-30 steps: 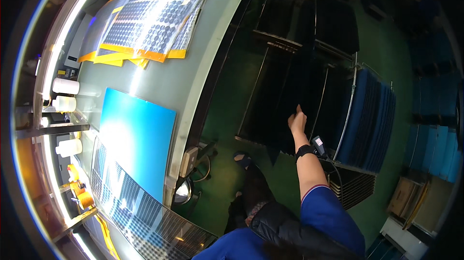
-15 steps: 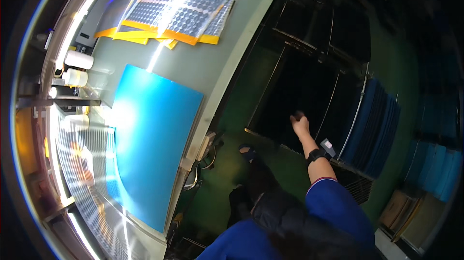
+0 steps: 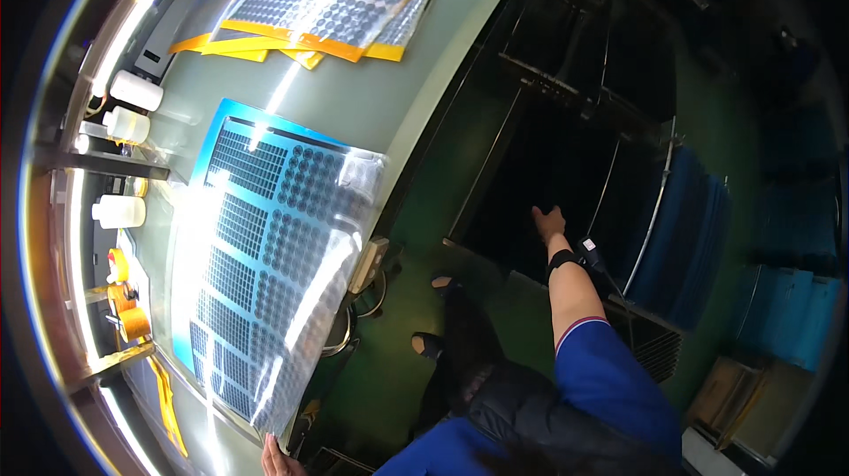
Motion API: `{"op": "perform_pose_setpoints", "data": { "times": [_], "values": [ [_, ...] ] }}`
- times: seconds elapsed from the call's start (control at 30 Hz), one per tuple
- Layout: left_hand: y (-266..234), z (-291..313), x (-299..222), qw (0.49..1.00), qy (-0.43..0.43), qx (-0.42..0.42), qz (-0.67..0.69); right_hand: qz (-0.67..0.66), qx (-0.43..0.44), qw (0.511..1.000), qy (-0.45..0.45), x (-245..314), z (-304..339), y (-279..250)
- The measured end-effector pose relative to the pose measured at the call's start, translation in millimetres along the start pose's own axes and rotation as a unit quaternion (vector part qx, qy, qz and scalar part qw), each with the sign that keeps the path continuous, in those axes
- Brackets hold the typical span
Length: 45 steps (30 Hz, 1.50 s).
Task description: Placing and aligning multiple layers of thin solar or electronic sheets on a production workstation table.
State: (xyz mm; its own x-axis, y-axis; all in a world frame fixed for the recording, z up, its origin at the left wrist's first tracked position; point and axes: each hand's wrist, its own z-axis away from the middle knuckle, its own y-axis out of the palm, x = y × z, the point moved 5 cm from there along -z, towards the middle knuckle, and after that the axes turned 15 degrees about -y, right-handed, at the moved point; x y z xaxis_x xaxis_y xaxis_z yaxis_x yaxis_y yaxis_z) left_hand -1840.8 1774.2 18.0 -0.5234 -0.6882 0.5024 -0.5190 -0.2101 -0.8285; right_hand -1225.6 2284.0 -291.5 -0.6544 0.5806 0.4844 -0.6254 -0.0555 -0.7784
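Note:
A clear film sheet [image 3: 305, 237] printed with dark grids and rows of dots lies over a blue board [image 3: 232, 111] on the workbench. At the film's near corner, the fingers of my left hand [image 3: 279, 458] are closed on its edge; the rest of that hand is cut off by the frame. My right hand [image 3: 550, 225] reaches out over a dark, thin-framed rack [image 3: 531, 157] right of the bench. Its thumb and fingers are apart, and I see nothing between them. A black band circles the right wrist.
More printed films with orange edges [image 3: 327, 7] lie at the bench's far end. White bottles [image 3: 124, 211] and orange tape rolls [image 3: 133, 321] line its left side. A rack of dark blue panels [image 3: 681, 237] stands right of my arm. A stool [image 3: 367, 295] sits against the bench edge.
The printed film, earlier bunched and curved at the left, now lies spread over the blue board. My left hand has come into view at its corner. My right hand has stayed nearly in place, fingers parting.

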Motion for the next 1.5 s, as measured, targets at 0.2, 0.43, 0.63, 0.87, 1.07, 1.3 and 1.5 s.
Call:
{"op": "perform_pose_setpoints", "data": {
  "times": [0.2,0.43,0.63,0.87,1.07,1.3,1.5],
  "values": [
    [-136,-66,-82,0.981,0.053,-0.026,0.187,-0.078,0.0,0.991,-0.107,6,5,9],
    [-131,-71,-74,0.974,0.067,-0.051,0.212,0.001,-0.025,0.993,-0.112,-7,-12,2],
    [-148,-80,-87,0.969,0.061,-0.045,0.233,-0.005,-0.003,0.994,-0.113,5,-18,-34],
    [-114,-77,-67,0.978,0.046,-0.053,0.195,0.014,0.108,0.992,-0.066,12,-36,-40],
    [-118,-55,-52,0.979,0.047,-0.088,0.181,-0.02,-0.149,0.964,-0.221,56,-5,-65],
    [-122,-26,-108,0.924,0.151,0.054,0.347,-0.583,0.571,0.577,-0.023,232,163,-73],
    [-76,28,-32,0.884,-0.261,0.027,0.386,-0.215,0.612,0.741,-0.173,317,215,-72]
  ]
}}
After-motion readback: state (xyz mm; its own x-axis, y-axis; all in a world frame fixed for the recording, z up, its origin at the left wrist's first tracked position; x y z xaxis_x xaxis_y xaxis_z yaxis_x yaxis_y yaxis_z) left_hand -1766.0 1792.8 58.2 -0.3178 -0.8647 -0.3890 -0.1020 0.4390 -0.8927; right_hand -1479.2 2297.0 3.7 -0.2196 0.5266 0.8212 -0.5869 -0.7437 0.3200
